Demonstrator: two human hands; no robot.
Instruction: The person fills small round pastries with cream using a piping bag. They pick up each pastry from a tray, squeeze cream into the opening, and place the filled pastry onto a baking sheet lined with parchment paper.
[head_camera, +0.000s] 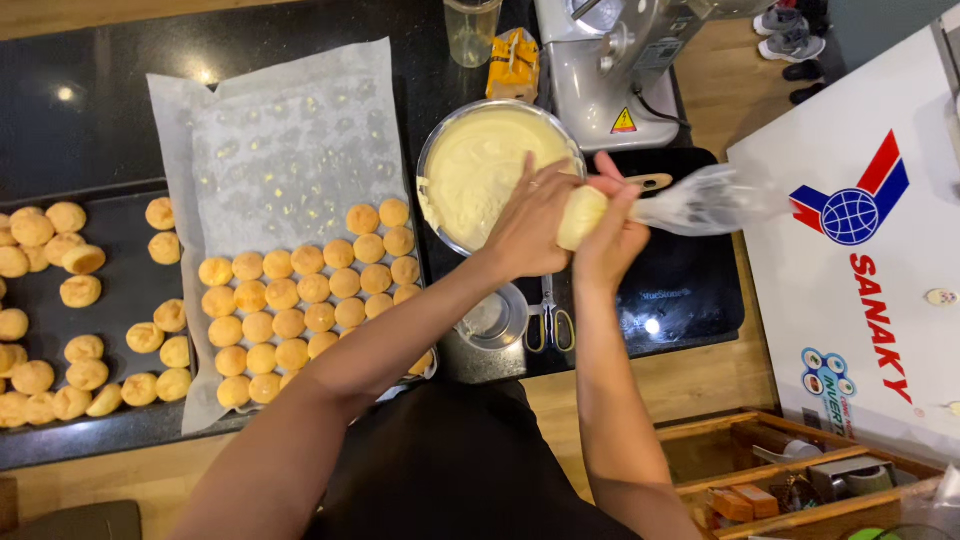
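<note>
Now a cream puff is gripped in the closed right hand, just right of the cream bowl, while the left hand clasps a piping bag; filling seems underway, calling next for a steady squeeze.

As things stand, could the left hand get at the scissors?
Probably not at once: the left hand is wrapped around the piping bag. The scissors lie uncovered just below it, so once freed the way looks open.
</note>
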